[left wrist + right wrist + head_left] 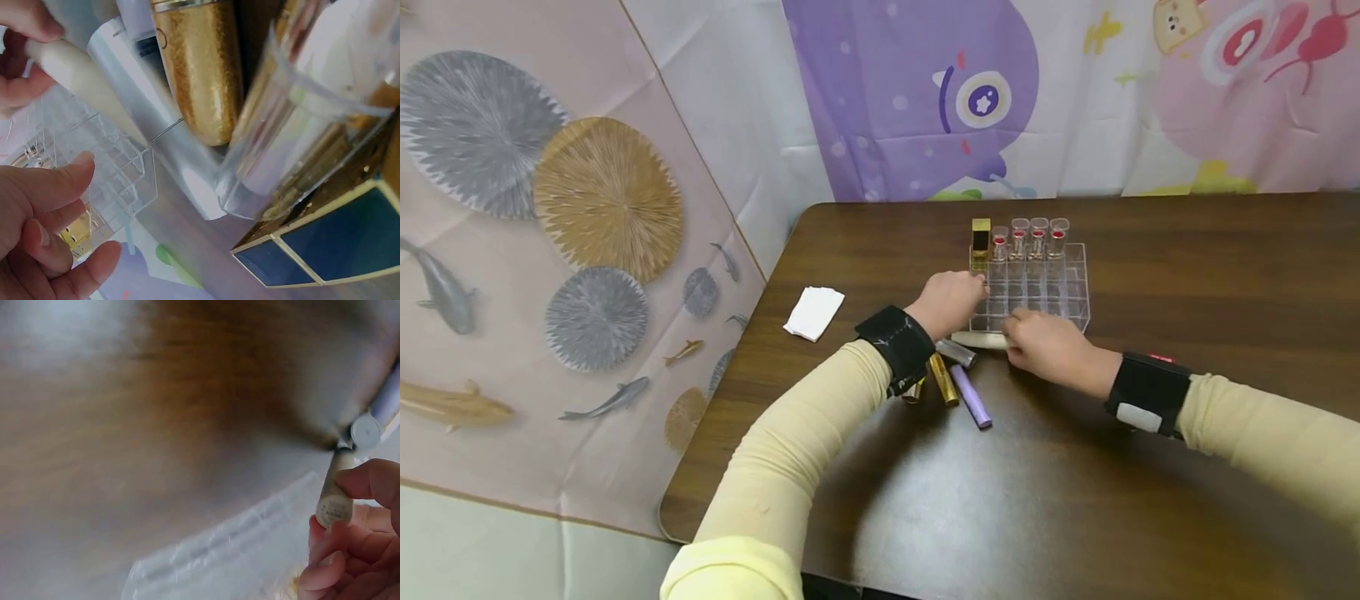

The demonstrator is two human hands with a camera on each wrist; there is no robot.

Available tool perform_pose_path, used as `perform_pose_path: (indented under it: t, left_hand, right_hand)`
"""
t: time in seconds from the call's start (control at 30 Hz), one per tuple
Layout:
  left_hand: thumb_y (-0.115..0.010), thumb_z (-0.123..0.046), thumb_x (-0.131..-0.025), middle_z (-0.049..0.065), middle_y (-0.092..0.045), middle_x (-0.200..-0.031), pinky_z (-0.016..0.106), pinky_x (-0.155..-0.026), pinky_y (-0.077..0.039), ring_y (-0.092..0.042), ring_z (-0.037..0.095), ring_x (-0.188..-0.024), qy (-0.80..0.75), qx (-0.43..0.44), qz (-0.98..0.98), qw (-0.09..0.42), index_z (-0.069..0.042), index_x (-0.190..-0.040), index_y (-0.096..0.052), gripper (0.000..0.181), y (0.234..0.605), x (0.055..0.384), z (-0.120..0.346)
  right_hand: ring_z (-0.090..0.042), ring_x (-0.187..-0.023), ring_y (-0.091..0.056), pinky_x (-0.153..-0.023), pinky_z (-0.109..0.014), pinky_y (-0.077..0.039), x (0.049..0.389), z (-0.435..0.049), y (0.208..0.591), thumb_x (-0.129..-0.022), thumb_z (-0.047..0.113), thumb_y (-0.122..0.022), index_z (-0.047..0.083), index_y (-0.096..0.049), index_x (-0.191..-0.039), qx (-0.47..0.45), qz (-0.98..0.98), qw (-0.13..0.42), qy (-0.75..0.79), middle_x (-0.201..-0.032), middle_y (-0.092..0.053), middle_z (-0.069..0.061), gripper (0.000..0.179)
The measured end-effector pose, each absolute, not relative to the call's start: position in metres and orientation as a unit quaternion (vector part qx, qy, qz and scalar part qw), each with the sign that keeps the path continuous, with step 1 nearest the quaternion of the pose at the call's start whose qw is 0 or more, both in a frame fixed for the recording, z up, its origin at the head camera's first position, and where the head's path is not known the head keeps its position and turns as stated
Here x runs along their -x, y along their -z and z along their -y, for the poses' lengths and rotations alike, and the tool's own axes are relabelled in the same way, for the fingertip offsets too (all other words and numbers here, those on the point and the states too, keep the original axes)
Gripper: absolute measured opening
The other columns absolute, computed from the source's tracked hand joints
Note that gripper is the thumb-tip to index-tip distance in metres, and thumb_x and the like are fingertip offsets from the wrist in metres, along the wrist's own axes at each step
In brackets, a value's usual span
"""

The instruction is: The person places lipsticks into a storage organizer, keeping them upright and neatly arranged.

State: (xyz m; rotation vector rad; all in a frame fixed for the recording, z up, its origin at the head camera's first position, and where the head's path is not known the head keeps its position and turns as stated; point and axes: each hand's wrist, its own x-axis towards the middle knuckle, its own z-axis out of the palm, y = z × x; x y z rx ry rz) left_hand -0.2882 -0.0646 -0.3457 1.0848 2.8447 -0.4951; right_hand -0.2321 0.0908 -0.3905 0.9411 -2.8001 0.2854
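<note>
Beside the front edge of a clear plastic organizer (1077,287), my right hand (1051,343) pinches the end of a cream lipstick tube (337,478) between thumb and fingers. The tube lies nearly level in the head view. My left hand (951,302) is at the organizer's left side. In the left wrist view its thumb and fingers stand apart with nothing between them. A silver tube (137,103) lies close to the cream one. The organizer's back row holds a gold-and-black lipstick (981,240) and several clear-capped lipsticks (1037,242) with red inside.
In front of the organizer lie a purple tube (972,397) and a gold tube (943,380). Another gold-toned tube (913,392) is partly hidden by the left wrist strap. A white stack of paper (814,313) rests on the brown table (1210,275) at left.
</note>
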Motion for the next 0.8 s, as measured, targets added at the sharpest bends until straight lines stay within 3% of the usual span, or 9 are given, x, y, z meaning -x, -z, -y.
perform_pose_path:
  t: [0.17, 0.33, 0.5, 0.67, 0.8]
  left_hand:
    - [-0.055, -0.029, -0.092, -0.004, -0.047, -0.137, 0.031, -0.074, -0.051, -0.058, 0.017, -0.107, 0.111, -0.340, -0.933, 0.043, -0.024, -0.129, -0.054, 0.037, 0.340, 0.287, 0.069]
    - [-0.053, -0.031, -0.092, -0.004, -0.057, -0.127, 0.033, -0.077, -0.050, -0.058, 0.014, -0.108, -0.023, -0.356, -0.933, 0.048, -0.019, -0.126, -0.057, 0.036, 0.335, 0.280, 0.072]
    - [-0.052, -0.035, -0.092, -0.002, -0.064, -0.114, 0.026, -0.073, -0.044, -0.060, 0.010, -0.088, -0.121, -0.346, -0.925, 0.098, -0.018, -0.125, -0.059, 0.038, 0.330, 0.278, 0.074]
    - [-0.056, -0.030, -0.090, 0.000, -0.066, -0.098, 0.020, -0.064, -0.034, -0.048, 0.014, -0.073, -0.201, -0.364, -0.898, 0.141, -0.011, -0.114, -0.063, 0.031, 0.332, 0.283, 0.073]
    - [-0.056, -0.029, -0.091, 0.002, -0.062, -0.088, 0.019, -0.062, -0.034, -0.046, 0.014, -0.070, -0.265, -0.354, -0.883, 0.156, -0.009, -0.104, -0.064, 0.025, 0.337, 0.285, 0.069]
  right_hand:
    - [-0.016, -0.060, -0.052, -0.048, -0.030, -0.045, 0.225, -0.105, 0.377, -0.074, 0.004, -0.068, 0.000, -0.063, -0.083, -0.323, 0.932, 0.123, -0.104, -0.075, -0.053, -0.007, 0.011]
    - [-0.018, -0.061, -0.055, -0.050, -0.033, -0.047, 0.218, -0.125, 0.362, -0.071, 0.002, -0.071, -0.003, -0.063, -0.089, -0.350, 0.906, 0.208, -0.117, -0.078, -0.055, -0.009, 0.020]
    - [-0.018, -0.059, -0.053, -0.047, -0.032, -0.046, 0.212, -0.142, 0.345, -0.066, 0.002, -0.076, -0.004, -0.063, -0.089, -0.363, 0.886, 0.266, -0.112, -0.079, -0.056, -0.010, 0.027]
    - [-0.019, -0.059, -0.054, -0.046, -0.034, -0.044, 0.208, -0.154, 0.337, -0.065, 0.001, -0.076, -0.005, -0.062, -0.089, -0.355, 0.886, 0.276, -0.115, -0.082, -0.057, -0.012, 0.029]
    - [-0.019, -0.059, -0.053, -0.045, -0.034, -0.044, 0.206, -0.160, 0.338, -0.065, 0.001, -0.074, -0.005, -0.062, -0.089, -0.355, 0.884, 0.278, -0.122, -0.081, -0.057, -0.012, 0.028]
